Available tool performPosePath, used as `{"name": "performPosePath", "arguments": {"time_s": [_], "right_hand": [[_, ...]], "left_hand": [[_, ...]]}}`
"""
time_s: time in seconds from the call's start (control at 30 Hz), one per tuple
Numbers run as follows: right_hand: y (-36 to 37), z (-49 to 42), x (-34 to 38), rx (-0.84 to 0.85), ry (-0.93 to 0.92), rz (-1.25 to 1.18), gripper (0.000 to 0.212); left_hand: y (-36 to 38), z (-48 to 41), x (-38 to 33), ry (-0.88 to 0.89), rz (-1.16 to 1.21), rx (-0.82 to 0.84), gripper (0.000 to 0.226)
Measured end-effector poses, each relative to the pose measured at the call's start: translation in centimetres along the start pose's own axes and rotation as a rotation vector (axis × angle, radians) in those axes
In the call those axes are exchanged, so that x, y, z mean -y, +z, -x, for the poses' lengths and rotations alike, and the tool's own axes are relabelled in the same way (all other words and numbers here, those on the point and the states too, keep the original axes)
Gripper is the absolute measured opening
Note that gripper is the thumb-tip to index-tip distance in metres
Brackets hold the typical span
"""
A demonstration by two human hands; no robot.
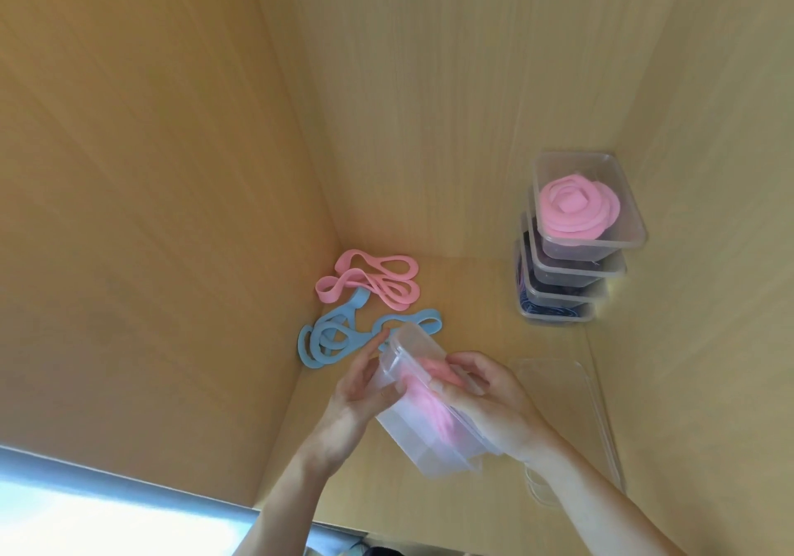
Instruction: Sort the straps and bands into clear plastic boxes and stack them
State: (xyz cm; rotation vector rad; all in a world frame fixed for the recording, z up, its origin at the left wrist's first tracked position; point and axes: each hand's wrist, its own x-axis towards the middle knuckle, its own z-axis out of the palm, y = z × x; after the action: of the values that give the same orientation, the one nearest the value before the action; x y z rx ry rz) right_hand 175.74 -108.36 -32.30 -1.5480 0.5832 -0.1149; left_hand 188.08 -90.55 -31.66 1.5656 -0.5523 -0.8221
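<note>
I hold a clear plastic box point(414, 439) tilted above the shelf floor, with a pink band point(425, 401) inside it. My left hand point(356, 401) grips the box's left side, thumb on its wall. My right hand point(485, 401) holds the right side, fingers curled over the rim and pressing on the pink band. Loose pink bands point(369, 282) and blue bands point(331, 338) lie in the back left corner. At the back right stands a stack of clear boxes point(571, 267); the top one holds a coiled pink band point(578, 209).
I work inside a wooden shelf compartment with a left wall point(150, 211), back wall point(451, 104) and right wall point(709, 168). A clear lid point(571, 405) lies flat on the floor to the right of my hands.
</note>
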Motion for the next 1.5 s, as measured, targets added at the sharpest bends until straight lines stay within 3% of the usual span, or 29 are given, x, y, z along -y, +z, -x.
{"name": "performPosePath", "arguments": {"time_s": [0.33, 0.47, 0.63, 0.87, 1.2, 1.37, 1.5], "right_hand": [[0.6, -0.1, -0.8, -0.083, -0.015, 0.173, 0.092], [0.7, 0.2, -0.7, -0.101, -0.035, 0.211, 0.098], [0.8, 0.3, -0.4, -0.11, -0.042, 0.232, 0.099], [-0.5, 0.3, 1.4, -0.174, -0.1, 0.166, 0.082], [-2.1, -0.2, 3.0, -0.226, -0.169, -0.071, 0.084], [-1.8, -0.2, 3.2, -0.232, -0.189, -0.092, 0.077], [-1.1, 0.0, 3.7, -0.228, -0.191, -0.156, 0.075]], "left_hand": [[-0.7, -0.1, 0.0, 0.013, -0.267, -0.022, 0.075], [-0.7, 0.0, 0.1, 0.053, -0.268, -0.053, 0.057], [-1.0, 0.5, 0.5, 0.028, -0.241, -0.071, 0.058], [-1.8, 1.2, 1.6, -0.016, -0.258, -0.081, 0.073], [-2.7, 2.9, 3.6, -0.036, -0.468, -0.121, 0.077], [-3.3, 4.1, 3.3, -0.052, -0.718, -0.01, 0.114], [-1.8, 4.1, -0.5, 0.142, -0.643, -0.209, 0.094]]}}
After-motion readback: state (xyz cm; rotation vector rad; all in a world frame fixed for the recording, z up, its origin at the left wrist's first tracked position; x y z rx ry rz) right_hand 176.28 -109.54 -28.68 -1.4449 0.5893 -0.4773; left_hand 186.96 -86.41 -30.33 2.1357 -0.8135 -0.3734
